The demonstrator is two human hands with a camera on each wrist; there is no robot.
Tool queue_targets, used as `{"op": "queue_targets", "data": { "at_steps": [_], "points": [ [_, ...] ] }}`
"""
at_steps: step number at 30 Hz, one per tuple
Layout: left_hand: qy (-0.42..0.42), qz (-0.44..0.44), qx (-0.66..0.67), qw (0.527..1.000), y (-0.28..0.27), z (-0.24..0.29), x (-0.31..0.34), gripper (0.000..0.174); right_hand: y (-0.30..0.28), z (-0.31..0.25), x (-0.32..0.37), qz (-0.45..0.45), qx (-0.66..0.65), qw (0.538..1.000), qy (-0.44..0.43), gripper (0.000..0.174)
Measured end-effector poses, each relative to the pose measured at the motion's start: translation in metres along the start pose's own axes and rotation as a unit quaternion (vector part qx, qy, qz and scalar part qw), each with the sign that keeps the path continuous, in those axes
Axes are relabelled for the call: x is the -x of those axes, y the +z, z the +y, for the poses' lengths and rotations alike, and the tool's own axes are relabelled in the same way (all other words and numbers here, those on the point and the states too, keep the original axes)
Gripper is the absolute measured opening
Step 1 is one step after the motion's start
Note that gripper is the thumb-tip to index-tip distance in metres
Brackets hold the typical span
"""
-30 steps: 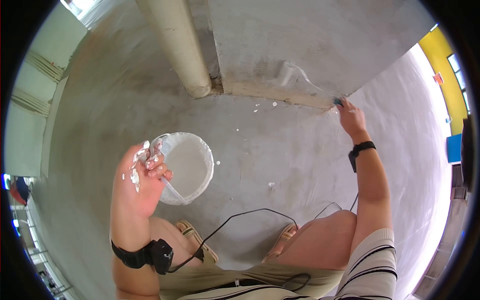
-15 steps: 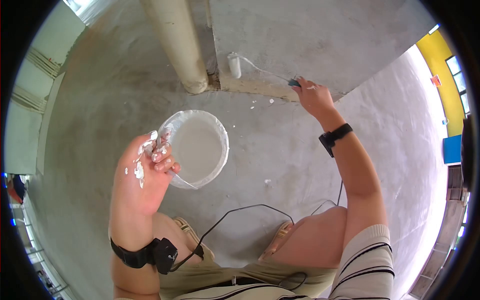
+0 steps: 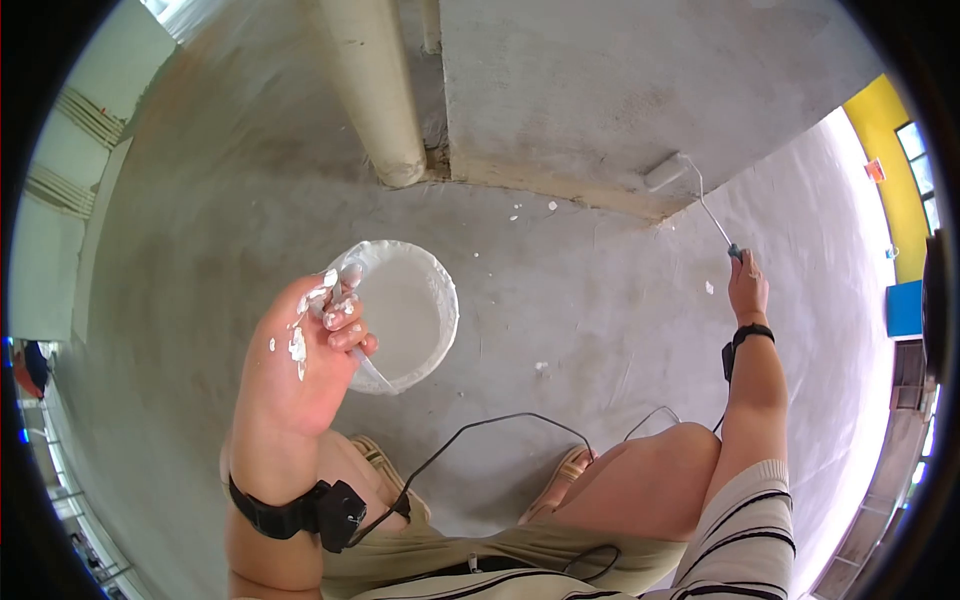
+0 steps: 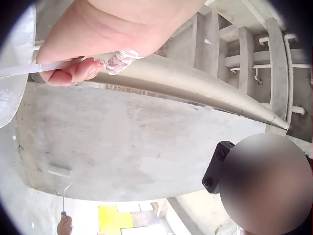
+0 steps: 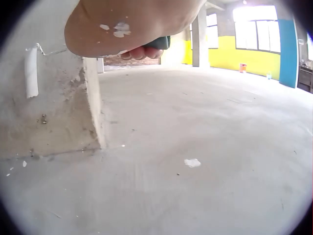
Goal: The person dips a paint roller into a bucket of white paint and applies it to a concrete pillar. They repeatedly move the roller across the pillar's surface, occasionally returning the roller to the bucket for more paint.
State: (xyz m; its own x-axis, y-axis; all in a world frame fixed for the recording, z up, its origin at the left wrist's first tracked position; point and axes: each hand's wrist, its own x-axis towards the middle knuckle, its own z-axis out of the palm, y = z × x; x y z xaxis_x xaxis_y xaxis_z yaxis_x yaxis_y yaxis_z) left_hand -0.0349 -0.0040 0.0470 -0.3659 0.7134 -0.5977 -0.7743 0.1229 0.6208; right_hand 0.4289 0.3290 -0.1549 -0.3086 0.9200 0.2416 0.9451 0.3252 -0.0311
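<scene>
My right hand (image 3: 748,290) grips the dark handle of a paint roller (image 3: 664,172). Its white sleeve lies against the lower part of a grey wall (image 3: 640,80), close to the wall's right corner. In the right wrist view the roller (image 5: 31,73) stands nearly upright on that wall, and the hand (image 5: 132,24) shows white specks. My left hand (image 3: 310,345), smeared with white paint, holds the pale bail handle (image 3: 374,370) of a white bucket (image 3: 453,310). Pale paint fills part of the bucket, left of centre in the head view.
A thick pipe (image 3: 375,90) comes down to the floor left of the wall. White drips (image 3: 552,206) dot the grey floor (image 3: 560,300). A black cable (image 3: 480,418) runs from the left wrist camera (image 3: 340,515) across the lap, above two sandalled feet.
The roller first went left along the wall towards the pipe, then back right to near the corner, my right hand moving with it. My left hand keeps its hold on the bucket's handle.
</scene>
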Motion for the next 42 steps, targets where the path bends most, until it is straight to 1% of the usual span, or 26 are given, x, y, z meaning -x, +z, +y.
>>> {"op": "queue_targets", "data": {
  "at_steps": [1,2,5,6,7,8,9,10,11,12,13,14,16,17,19,21,24,25,28,29,30,34,36,38,40,42],
  "points": [
    [0.007,-0.003,0.009,1.0,-0.003,-0.002,0.0,0.021,0.001,0.002,0.003,-0.023,0.02,0.999,0.027,0.016],
    [0.009,-0.005,0.01,1.0,-0.005,-0.003,0.0,0.021,0.005,0.003,0.002,-0.021,0.021,0.999,0.026,0.016],
    [0.014,-0.007,-0.011,1.0,-0.007,-0.005,0.0,0.024,0.004,-0.027,-0.009,-0.019,0.021,0.999,-0.036,0.018],
    [0.016,-0.006,-0.016,1.0,-0.006,-0.004,0.003,0.024,0.002,-0.043,-0.015,-0.002,0.009,0.997,-0.075,0.018],
    [0.018,-0.005,-0.021,1.0,-0.005,-0.004,0.004,0.023,0.0,-0.062,-0.022,0.014,-0.003,0.993,-0.113,0.018],
    [0.016,-0.009,-0.022,1.0,-0.005,-0.004,0.004,0.023,-0.009,-0.089,-0.03,-0.01,-0.027,0.992,-0.123,0.017],
    [0.019,-0.024,-0.025,0.999,-0.006,-0.003,0.004,0.023,-0.014,-0.115,-0.037,0.001,-0.046,0.987,-0.156,0.018],
    [0.023,-0.039,-0.027,0.999,-0.005,-0.004,0.004,0.023,-0.025,-0.144,-0.043,-0.037,-0.046,0.988,-0.145,0.022],
    [0.02,-0.042,-0.029,0.999,-0.003,-0.004,0.004,0.023,-0.033,-0.168,-0.046,-0.018,-0.029,0.979,-0.2,0.025],
    [0.018,-0.037,-0.027,0.999,-0.001,-0.003,0.004,0.023,-0.032,-0.186,-0.051,0.01,-0.029,0.971,-0.235,0.027],
    [0.013,-0.032,-0.026,0.999,0.002,0.0,0.005,0.023,-0.062,-0.213,-0.05,-0.047,-0.041,0.981,-0.185,0.028],
    [0.01,-0.033,-0.03,0.999,0.004,0.0,0.006,0.023,-0.069,-0.215,-0.051,-0.048,-0.041,0.981,-0.181,0.028],
    [-0.003,-0.02,-0.02,1.0,0.006,0.003,0.006,0.023,-0.077,-0.217,-0.061,-0.004,-0.042,0.976,-0.212,0.028],
    [-0.001,-0.022,-0.022,1.0,0.007,0.005,0.008,0.023,-0.078,-0.211,-0.062,-0.001,-0.042,0.977,-0.211,0.028],
    [-0.021,-0.011,-0.017,1.0,0.008,0.007,0.009,0.024,-0.063,-0.173,-0.066,0.068,-0.081,0.971,-0.215,0.026],
    [-0.026,-0.018,-0.014,0.999,0.01,0.009,0.009,0.024,-0.038,-0.121,-0.066,0.122,-0.094,0.968,-0.199,0.023],
    [-0.031,-0.026,-0.01,0.999,0.011,0.009,0.009,0.024,-0.048,-0.077,-0.046,0.074,-0.099,0.991,-0.046,0.018],
    [-0.03,-0.024,-0.009,0.999,0.011,0.008,0.01,0.024,-0.045,-0.059,-0.041,0.09,-0.076,0.992,-0.048,0.018],
    [-0.02,-0.013,-0.006,1.0,0.009,0.007,0.011,0.024,-0.037,-0.012,-0.013,0.094,-0.041,0.994,-0.028,0.018],
    [-0.017,-0.013,-0.004,1.0,0.007,0.006,0.012,0.024,-0.032,0.002,-0.003,0.08,-0.024,0.997,0.005,0.018],
    [-0.01,-0.021,-0.007,1.0,0.005,0.005,0.011,0.024,-0.032,0.004,0.001,0.065,-0.006,0.997,0.038,0.018],
    [0.009,-0.041,-0.006,0.999,-0.003,0.002,0.014,0.024,-0.023,-0.006,0.001,0.042,0.018,0.997,0.056,0.017],
    [0.013,-0.041,-0.009,0.999,-0.005,0.001,0.015,0.025,-0.012,-0.026,-0.02,0.077,-0.008,0.996,-0.046,0.018],
    [0.013,-0.038,-0.01,0.999,-0.002,0.002,0.016,0.025,-0.024,-0.08,-0.04,0.07,-0.04,0.994,-0.079,0.018],
    [0.025,-0.028,-0.025,0.999,0.003,0.003,0.016,0.025,-0.036,-0.133,-0.06,0.018,-0.045,0.995,-0.091,0.021],
    [0.014,-0.024,-0.022,0.999,0.006,0.007,0.013,0.026,-0.057,-0.18,-0.071,0.031,-0.073,0.989,-0.125,0.024]
  ]
}}
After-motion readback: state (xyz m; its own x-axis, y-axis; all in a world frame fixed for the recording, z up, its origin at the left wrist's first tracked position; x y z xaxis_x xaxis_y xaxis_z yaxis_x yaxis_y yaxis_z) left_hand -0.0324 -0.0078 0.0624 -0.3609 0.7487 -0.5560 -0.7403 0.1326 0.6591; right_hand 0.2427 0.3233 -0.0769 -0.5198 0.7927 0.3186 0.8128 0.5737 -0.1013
